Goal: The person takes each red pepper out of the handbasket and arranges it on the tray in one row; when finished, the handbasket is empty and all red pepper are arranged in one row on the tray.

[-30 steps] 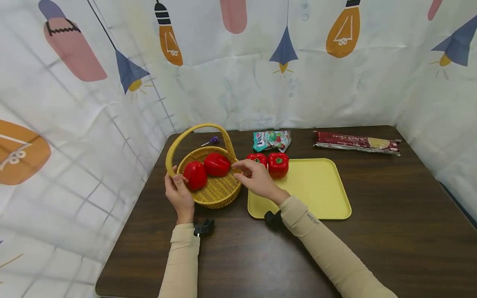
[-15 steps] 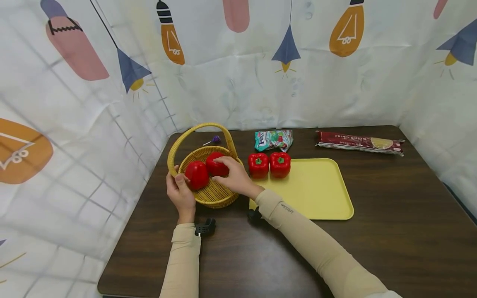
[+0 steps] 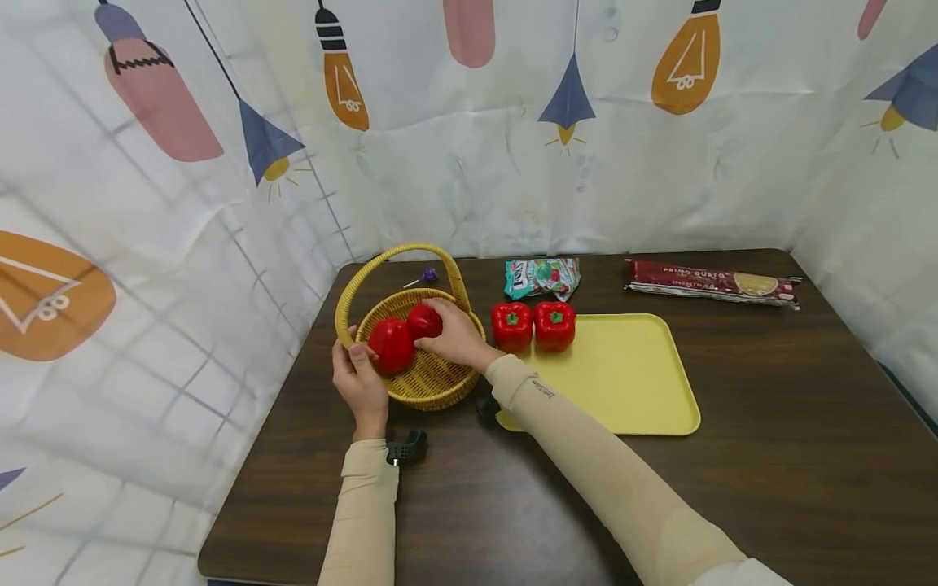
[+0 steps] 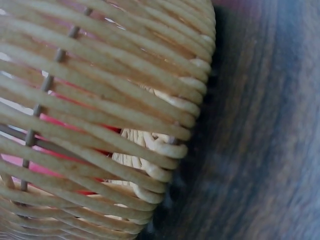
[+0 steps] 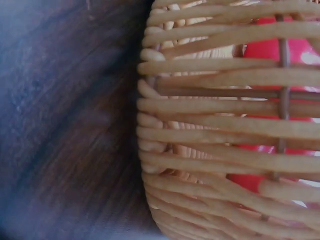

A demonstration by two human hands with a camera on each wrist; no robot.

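A yellow wicker basket (image 3: 431,382) with a tall arched handle stands on the left of the table. My left hand (image 3: 362,389) grips its left rim by the handle's foot, thumb on the inside. Within the basket lie two red bell peppers. My right hand (image 3: 456,337) reaches over the right rim and holds the farther pepper (image 3: 423,322), covering part of it. The nearer pepper (image 3: 391,345) leans by my left thumb. Both wrist views show the woven side (image 4: 110,95) close up, with red showing through the gaps; neither hand appears there.
Two more red bell peppers (image 3: 554,326) sit at the back left of a yellow tray (image 3: 623,378) right of the basket. Behind are a candy bag (image 3: 542,277) and a red spaghetti packet (image 3: 711,282). A purple lollipop (image 3: 428,275) lies behind the basket. Printed curtains border the table.
My right hand has moved left from above the basket's right rim, down onto the farther pepper, and taken hold of it. My left hand has stayed on the rim.
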